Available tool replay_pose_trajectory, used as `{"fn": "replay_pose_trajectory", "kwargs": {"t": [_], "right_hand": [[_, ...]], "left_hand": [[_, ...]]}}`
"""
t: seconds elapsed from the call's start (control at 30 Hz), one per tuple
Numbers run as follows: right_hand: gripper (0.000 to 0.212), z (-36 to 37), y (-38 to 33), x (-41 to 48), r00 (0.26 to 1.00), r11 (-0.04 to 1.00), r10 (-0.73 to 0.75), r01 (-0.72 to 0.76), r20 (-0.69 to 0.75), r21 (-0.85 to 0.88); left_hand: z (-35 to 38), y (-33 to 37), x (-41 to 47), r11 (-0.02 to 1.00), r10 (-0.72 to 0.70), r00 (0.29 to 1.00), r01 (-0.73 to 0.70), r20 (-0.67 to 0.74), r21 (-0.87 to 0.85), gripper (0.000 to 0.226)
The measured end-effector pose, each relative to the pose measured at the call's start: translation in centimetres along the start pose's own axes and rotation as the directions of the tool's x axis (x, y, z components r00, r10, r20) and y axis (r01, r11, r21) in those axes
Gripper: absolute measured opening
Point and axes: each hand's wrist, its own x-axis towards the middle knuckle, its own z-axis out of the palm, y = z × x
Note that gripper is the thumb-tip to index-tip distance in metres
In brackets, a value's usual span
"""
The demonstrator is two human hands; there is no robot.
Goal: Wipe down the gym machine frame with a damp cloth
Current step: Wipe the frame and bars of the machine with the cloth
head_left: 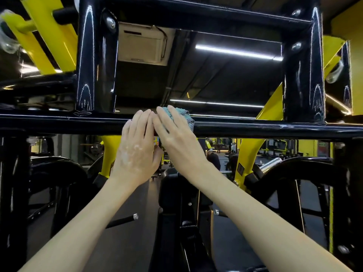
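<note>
- Nearest: two bare forearms reach up and fwd from the bottom edge and converge at mid-frame.
- Left hand (pixel 137 146): fingers straight and close together, laid flat against the bar. It holds nothing, and its index side touches the right hand.
- Right hand (pixel 176 138): fingers extended and slightly fanned, pressing down on the cloth. Thumb is hidden, so can't tell if it hooks underneath.
- Crumpled teal and checked damp cloth (pixel 186 116): wadded on top of the bar under the right fingers, its loose edge poking out on the right side, just right of centre.
- Glossy black horizontal steel crossbar (pixel 255 127): long axis runs left-right across the whole view, approx. square to both arms. Bare bar extends well out on both sides of the hands.
- Key relation: the wipe has to travel along that axis. Cloth sits under the right hand, so a rightward stroke looks the easier one (going left, the other hand is in the way).
- Farther: two shiny black upright posts (pixel 94 65) rise from the bar toward a black top rail (pixel 196 12).
- Farthest: ceiling w/ a white light strip (pixel 235 52).
</note>
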Motion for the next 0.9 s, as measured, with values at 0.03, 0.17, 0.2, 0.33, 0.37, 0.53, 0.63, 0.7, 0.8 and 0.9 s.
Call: {"fn": "replay_pose_trajectory", "kwargs": {"t": [0.03,0.17,0.2,0.33,0.37,0.53,0.63,0.7,0.8,0.9], "right_hand": [[0.059,0.0,0.1,0.0,1.0,1.0,0.008,-0.008,-0.023,0.021],[0.058,0.1,0.5,-0.4,0.993,0.998,0.017,-0.01,-0.115,0.063],[0.057,0.1,0.4,-0.4,0.994,0.998,0.027,-0.02,-0.103,0.066],[0.051,-0.1,-0.4,-0.2,0.993,0.99,0.112,-0.109,-0.035,0.084],[0.051,-0.2,-0.3,-0.3,0.994,0.991,0.111,-0.109,-0.018,0.074],[0.056,-0.4,1.4,-1.2,0.998,0.998,0.058,-0.058,-0.015,0.038],[0.055,-1.1,3.7,-2.7,0.998,0.998,0.067,-0.067,0.002,0.002],[0.053,-1.8,5.9,-4.1,0.997,0.996,0.077,-0.077,0.01,-0.037],[0.054,-2.7,9.4,-6.3,0.996,0.994,0.084,-0.084,-0.006,-0.072],[0.056,-3.5,13.0,-8.4,0.995,0.984,0.102,-0.102,-0.009,-0.148]], "left_hand": [[0.1,0.0,0.0,1.0,0.001,1.0,-0.001,0.004,-0.006,0.076],[0.6,0.4,-0.1,0.999,-0.047,0.999,0.047,-0.019,-0.018,0.076],[0.7,0.5,-0.1,0.998,-0.053,0.998,0.053,-0.025,-0.018,0.073],[0.6,0.6,-0.1,0.998,-0.055,0.997,0.054,-0.046,-0.025,0.064],[0.5,0.6,-0.1,0.998,-0.055,0.997,0.053,-0.045,-0.036,0.065],[0.4,1.8,0.4,0.999,-0.049,0.999,0.049,0.016,-0.01,0.076],[0.8,3.8,1.1,0.999,-0.041,0.998,0.041,0.043,0.001,0.077],[1.3,5.5,1.5,0.999,-0.051,0.998,0.05,0.048,0.003,0.076],[2.2,8.1,2.1,1.0,-0.028,0.999,0.028,0.038,-0.003,0.077],[3.0,10.9,2.8,1.0,-0.011,0.999,0.012,0.031,-0.025,0.076]]}}
